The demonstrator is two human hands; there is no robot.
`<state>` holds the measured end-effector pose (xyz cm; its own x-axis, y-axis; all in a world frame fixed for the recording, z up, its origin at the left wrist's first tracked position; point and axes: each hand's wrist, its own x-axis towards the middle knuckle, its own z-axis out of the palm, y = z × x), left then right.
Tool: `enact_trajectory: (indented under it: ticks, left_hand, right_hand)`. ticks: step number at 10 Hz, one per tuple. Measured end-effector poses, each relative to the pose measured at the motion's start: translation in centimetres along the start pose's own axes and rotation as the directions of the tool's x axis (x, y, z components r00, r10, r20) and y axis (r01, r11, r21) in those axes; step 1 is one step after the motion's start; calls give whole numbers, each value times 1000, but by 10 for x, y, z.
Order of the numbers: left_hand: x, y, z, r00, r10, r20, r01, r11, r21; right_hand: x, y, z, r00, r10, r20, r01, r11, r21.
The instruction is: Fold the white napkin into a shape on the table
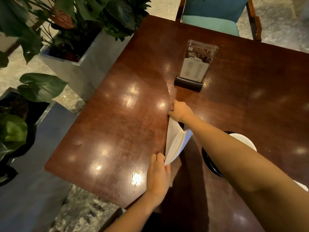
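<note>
Planters: white boxes (70, 64) at 10 o'clock holding leafy plants (41, 87)
Table: glossy brown wood (117, 131); menu stand (194, 64) at 1 o'clock; chair (210, 17) beyond
Napkin: white napkin (173, 144) stretched taut at centre, between both hands
Left hand (158, 174): pinching its near end
Right hand (179, 111): closed on its far end

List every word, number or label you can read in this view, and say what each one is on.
Nothing can be read.
Card in the clear acrylic menu stand: rows of small print under a dark picture, too small and blurred to read.
White napkin, wooden table, plate: no text visible.
</note>
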<state>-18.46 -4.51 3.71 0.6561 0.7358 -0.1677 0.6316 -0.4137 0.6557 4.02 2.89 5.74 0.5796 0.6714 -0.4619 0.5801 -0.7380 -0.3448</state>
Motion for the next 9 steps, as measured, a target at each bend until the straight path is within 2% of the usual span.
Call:
enact_trajectory:
  ticks: [1, 2, 3, 4, 6, 7, 8, 9]
  left_hand:
    - [-1, -4, -1, 1000, -13, 21, 14, 1000, -6]
    - [-3, -9, -2, 998, -23, 60, 25, 999, -27]
    - [-2, -10, -6, 996, -34, 88, 41, 996, -79]
    - [1, -10, -9, 992, -49, 114, 58, 996, -74]
    - [3, -8, -11, 989, -87, 120, 92, 995, -42]
    - [4, -8, -12, 987, -91, 130, 96, 995, -37]
    - [8, -12, -18, 978, -38, 204, 49, 997, -54]
    - [20, -17, -36, 979, 57, 194, -28, 989, -148]
  right_hand:
    - [-5, 19, -15, 1000, -18, -18, 19, 999, 37]
    - [-19, 45, -35, 999, -51, 3, 52, 998, -38]
    - [-43, 61, -48, 984, -115, 139, 143, 967, -212]
    - [-58, 65, -37, 964, -120, 236, 217, 868, -447]
    - [-55, 73, -22, 984, -138, 115, 176, 865, -469]
    - [-57, 74, -23, 990, -99, 102, 135, 875, -466]
    - [-60, 77, -23, 994, -76, 81, 104, 890, -444]
    - [-67, 85, -27, 997, -24, 78, 53, 921, -386]
